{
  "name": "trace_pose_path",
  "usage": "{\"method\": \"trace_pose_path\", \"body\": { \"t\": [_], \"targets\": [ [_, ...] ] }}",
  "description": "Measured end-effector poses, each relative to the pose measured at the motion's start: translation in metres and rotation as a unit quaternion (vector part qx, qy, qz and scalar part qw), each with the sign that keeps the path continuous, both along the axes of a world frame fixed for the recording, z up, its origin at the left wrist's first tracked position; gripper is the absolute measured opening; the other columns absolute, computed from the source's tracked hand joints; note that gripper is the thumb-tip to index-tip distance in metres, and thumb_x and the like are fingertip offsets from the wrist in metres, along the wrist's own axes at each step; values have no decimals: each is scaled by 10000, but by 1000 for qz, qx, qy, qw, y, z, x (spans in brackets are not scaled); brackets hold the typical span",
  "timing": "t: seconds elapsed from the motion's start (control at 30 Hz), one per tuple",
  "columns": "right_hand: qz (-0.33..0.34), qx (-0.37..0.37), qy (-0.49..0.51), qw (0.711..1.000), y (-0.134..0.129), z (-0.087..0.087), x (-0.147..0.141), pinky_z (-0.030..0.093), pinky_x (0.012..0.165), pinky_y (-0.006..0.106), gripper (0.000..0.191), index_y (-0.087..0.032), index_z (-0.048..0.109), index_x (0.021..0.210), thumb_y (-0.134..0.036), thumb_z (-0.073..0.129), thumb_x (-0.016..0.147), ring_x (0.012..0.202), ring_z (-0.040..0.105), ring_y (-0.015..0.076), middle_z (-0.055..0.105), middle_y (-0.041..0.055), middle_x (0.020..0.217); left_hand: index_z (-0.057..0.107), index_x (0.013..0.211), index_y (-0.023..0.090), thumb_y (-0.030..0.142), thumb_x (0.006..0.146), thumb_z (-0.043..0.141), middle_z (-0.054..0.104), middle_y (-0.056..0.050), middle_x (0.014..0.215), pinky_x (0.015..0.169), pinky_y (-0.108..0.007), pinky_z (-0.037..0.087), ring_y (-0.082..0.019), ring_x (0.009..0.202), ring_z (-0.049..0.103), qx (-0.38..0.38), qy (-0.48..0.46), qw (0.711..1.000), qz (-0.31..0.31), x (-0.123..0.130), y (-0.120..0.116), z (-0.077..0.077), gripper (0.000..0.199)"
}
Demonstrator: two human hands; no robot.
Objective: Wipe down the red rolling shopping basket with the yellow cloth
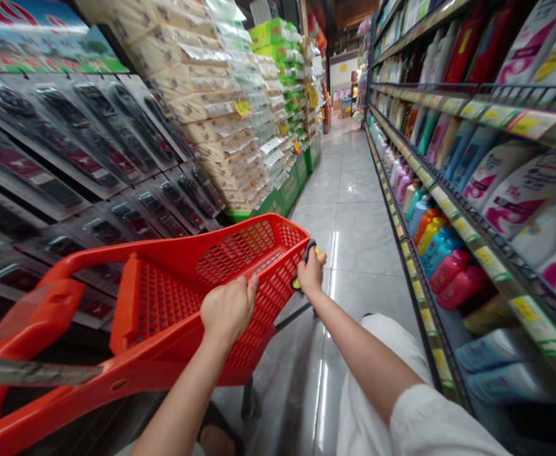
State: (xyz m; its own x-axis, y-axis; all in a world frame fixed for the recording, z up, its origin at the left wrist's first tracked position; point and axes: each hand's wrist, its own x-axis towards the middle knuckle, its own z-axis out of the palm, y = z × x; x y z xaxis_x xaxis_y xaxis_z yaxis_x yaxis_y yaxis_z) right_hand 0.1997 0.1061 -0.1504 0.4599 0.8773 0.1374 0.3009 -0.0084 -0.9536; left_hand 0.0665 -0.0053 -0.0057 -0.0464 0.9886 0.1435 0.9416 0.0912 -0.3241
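A red plastic shopping cart (pixel 164 370) with a perforated basket stands before me on the left, and its basket looks bare inside where I can see it. My left hand (pixel 228 309) is closed over the near side rim of the basket, thumb on top. Farther forward, by the cart's front corner, my right hand (pixel 311 271) is closed around a small black and yellow object (pixel 296 282). My fingers hide most of that object, so its kind is unclear. Whether it touches the basket wall cannot be made out.
Shelves on the right hold bottles, including pink bottles (pixel 456 278), above price-tag rails (pixel 487 256). Packaged goods hang on a rack (pixel 92 139) at left, beside stacked tissue packs (pixel 197 95). A grey tiled aisle (pixel 354 171) runs ahead between them.
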Motion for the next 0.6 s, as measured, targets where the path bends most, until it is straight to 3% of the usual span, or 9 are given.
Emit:
{"method": "trace_pose_path", "body": {
  "t": [0.1,0.2,0.3,0.37,0.5,0.6],
  "targets": [
    [32,23,-26,999,-31,4,-30,400,1082,409,602,-150,441,1389,-95,438,789,1268,464,262,355,173,1358,698,893,148,485,980,88,725,-172,792,613,-341,445,-336,781,703,8,-7,1000,-4,5,4,0,702],
    [117,74,-96,986,-67,0,-52,388,1102,436,573,-140,456,1370,-93,467,800,1340,401,285,300,189,1427,693,865,143,498,976,71,723,-175,787,602,-349,452,-347,772,705,19,-18,1000,-8,10,9,-1,724],
    [210,130,-171,954,-89,-13,-60,396,1102,446,566,-150,494,1342,-71,510,781,1348,399,292,306,190,1452,688,865,137,500,976,73,723,-176,787,598,-352,457,-350,770,707,28,-24,999,-11,12,12,-3,723],
    [234,137,-196,942,-90,-24,-55,416,1088,436,549,-161,525,1311,-55,514,773,1333,422,283,332,182,1449,689,873,134,498,977,83,722,-177,786,603,-353,459,-348,774,707,28,-26,999,-14,13,12,-3,714],
    [139,49,-137,980,-57,-38,-32,420,1079,427,490,-136,553,1246,-52,473,771,1308,458,276,332,189,1443,697,878,138,506,974,97,721,-177,778,604,-357,457,-348,776,705,17,-27,999,-9,13,9,-2,710],
    [26,-4,-16,1000,-22,-33,-13,419,1068,407,554,-85,482,1286,-79,485,732,1238,511,265,436,200,1318,705,889,139,513,972,104,720,-180,781,608,-356,452,-344,783,702,11,-26,1000,-3,12,7,-1,712]
  ]
}}
